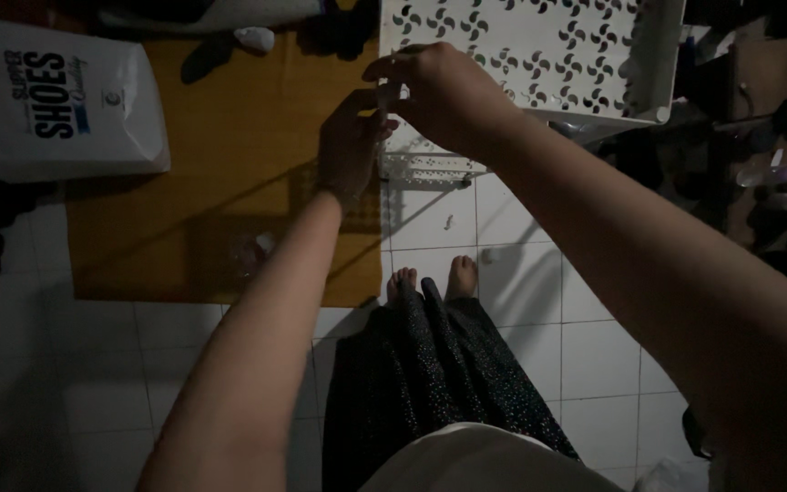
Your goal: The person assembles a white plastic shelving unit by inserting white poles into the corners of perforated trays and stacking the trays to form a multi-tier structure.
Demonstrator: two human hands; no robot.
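I stand looking down at both arms stretched out in dim light. My left hand (350, 146) and my right hand (444, 91) meet at the near left corner of a white perforated plastic shelf tray (594, 55) with pinwheel cut-outs. Both hands pinch a thin white post (384, 96) at that corner. Below the hands a second white perforated tray (430, 169) lies on the floor.
A brown mat (220, 182) covers the tiles on the left, with a white plastic shopping bag (56, 100) at its far left. My bare feet (434, 278) and dark skirt are below. Cluttered dark shelves (776, 164) stand at the right.
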